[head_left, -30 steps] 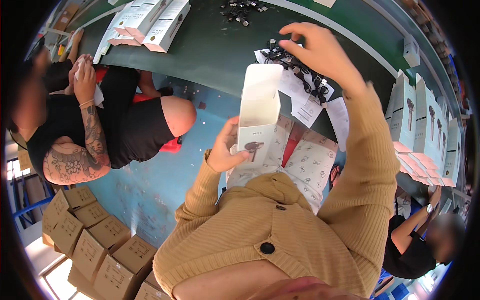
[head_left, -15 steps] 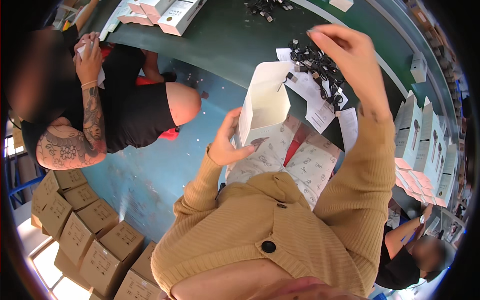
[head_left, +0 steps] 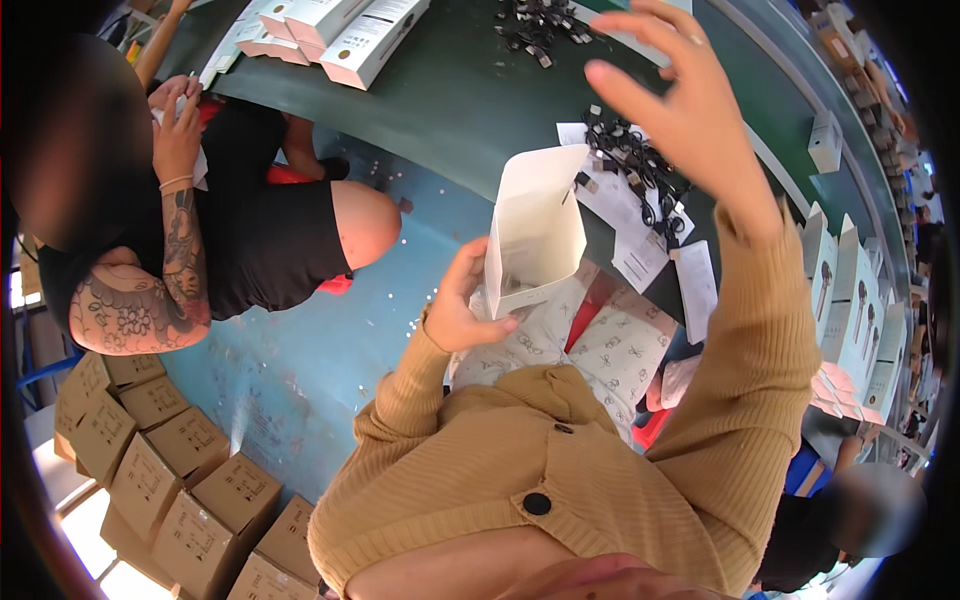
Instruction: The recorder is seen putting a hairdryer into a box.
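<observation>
An open white carton [head_left: 537, 235] is held in my left hand [head_left: 467, 305], its lid flap raised and its inside facing up. The fingers wrap its left side, with the thumb near the lower front edge. My right hand [head_left: 680, 105] is lifted over the green table [head_left: 460, 110], fingers apart and nothing in them. Below that hand lies a pile of black USB cables [head_left: 640, 165] on folded printed sheets [head_left: 630, 245]. One cable end rests by the carton's right edge.
More black cables [head_left: 540, 25] lie at the table's far side. White boxes [head_left: 375, 40] stand far left, and others [head_left: 850, 310] are stacked at right. Brown shipping cartons [head_left: 195, 500] fill the lower left floor. A co-worker [head_left: 250, 220] sits at left; another person [head_left: 820, 530] is at lower right.
My right hand has moved up and away from the cable pile, its fingers spreading. The carton stays in my left hand, tilted slightly differently. The whole view has shifted a little.
</observation>
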The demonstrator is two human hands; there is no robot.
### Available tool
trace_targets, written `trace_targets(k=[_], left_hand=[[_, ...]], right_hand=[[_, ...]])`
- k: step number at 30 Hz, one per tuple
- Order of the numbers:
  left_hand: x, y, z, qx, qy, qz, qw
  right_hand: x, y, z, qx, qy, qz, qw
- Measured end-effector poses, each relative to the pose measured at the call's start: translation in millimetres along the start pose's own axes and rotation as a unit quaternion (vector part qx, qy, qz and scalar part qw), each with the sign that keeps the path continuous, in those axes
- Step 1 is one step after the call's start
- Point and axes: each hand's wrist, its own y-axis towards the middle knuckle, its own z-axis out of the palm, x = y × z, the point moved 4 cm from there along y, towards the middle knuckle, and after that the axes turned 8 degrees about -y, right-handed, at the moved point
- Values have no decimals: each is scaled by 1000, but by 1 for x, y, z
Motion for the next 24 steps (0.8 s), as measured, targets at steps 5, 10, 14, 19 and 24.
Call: trace_targets(k=[5, 10, 14, 19, 24], left_hand=[[9, -4, -17, -4, -19, 4, 1000], [9, -1, -21, -18, -37, 11, 999], [7, -3, -33, -57, -72, 24, 995], [13, 8, -43, -36, -102, -19, 994], [25, 18, -48, 0, -100, -23, 995]], right_hand=[[-105, 72, 133, 86, -78, -10, 993], [-139, 106, 219, 173, -262, -18, 949], [-127, 85, 215, 249, -224, -20, 942], [-111, 24, 162, 286, -185, -48, 939], [-106, -3, 119, 318, -150, -23, 936]])
